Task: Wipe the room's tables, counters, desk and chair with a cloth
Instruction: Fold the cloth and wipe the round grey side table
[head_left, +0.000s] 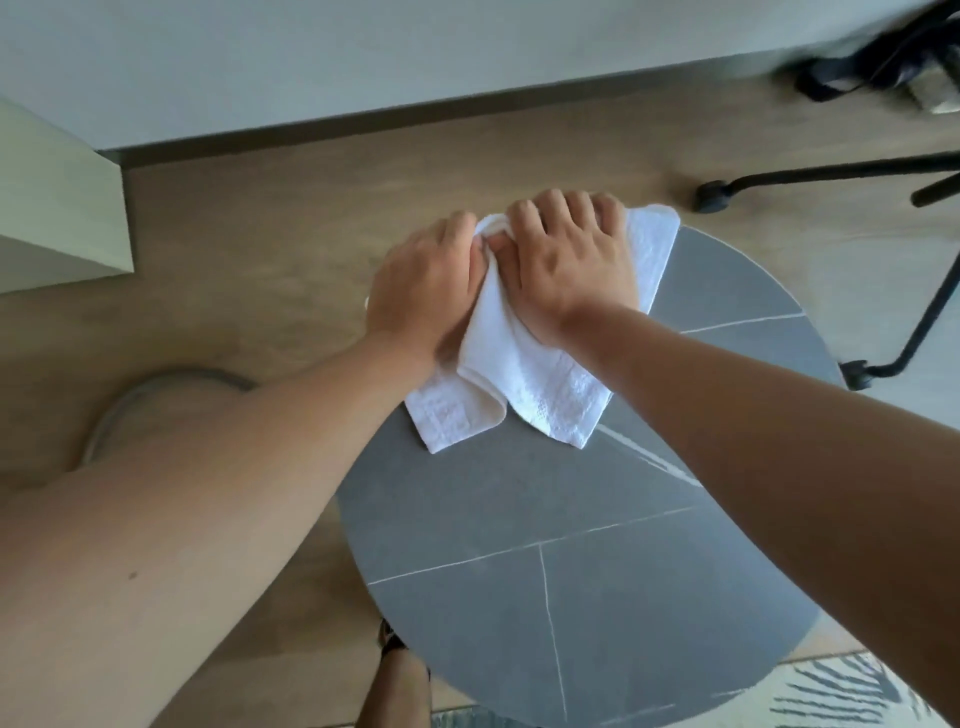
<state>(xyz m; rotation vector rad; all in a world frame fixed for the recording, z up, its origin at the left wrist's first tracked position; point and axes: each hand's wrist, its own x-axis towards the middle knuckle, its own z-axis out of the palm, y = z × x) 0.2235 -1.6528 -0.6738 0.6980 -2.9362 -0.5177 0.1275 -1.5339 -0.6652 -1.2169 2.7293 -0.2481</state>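
White folded terry cloth (524, 384) lies rumpled at the far edge of the round grey stone-look table (519, 571); flat, overhanging slightly.

A home room: wood floor (249, 218), rug (841, 691), side table (519, 519).

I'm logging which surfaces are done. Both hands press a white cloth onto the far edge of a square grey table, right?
Not quite: the grey table is round, not square, as the head view shows. The rest holds: the left hand and right hand press the white cloth at its far edge.
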